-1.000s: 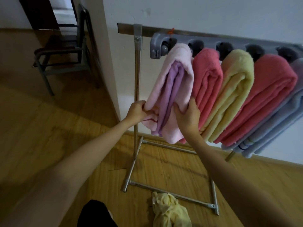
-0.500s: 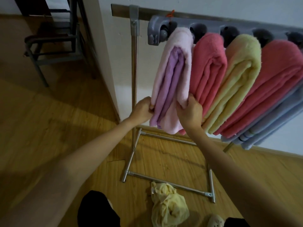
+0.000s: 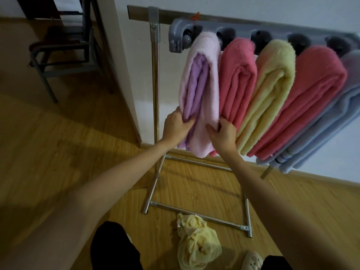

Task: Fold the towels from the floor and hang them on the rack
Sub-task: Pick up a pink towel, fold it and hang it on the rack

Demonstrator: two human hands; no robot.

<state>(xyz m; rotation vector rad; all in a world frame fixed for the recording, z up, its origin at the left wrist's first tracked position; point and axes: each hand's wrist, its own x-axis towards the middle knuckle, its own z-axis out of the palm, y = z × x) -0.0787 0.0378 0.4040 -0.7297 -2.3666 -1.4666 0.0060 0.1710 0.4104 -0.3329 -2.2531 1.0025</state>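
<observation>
Both my hands grip the pale pink towel [image 3: 202, 90] hanging leftmost on the rack [image 3: 154, 78].

The towel is folded over the rack's top bar, lilac layers showing inside the fold. My left hand [image 3: 175, 126] pinches its left edge low down, fingers curled into the layers; my right hand [image 3: 222, 133] curls round its right edge at about the same height. Beside it to the right hang a coral towel [image 3: 237, 80], a yellow towel [image 3: 272, 90], another coral one [image 3: 311, 98] and a blue towel [image 3: 331, 129], each touching the next. A crumpled yellow towel [image 3: 196, 242] lies on the wooden floor [image 3: 58, 145] by the rack's base. A metal chair [image 3: 64, 47] stands well apart, left.
</observation>
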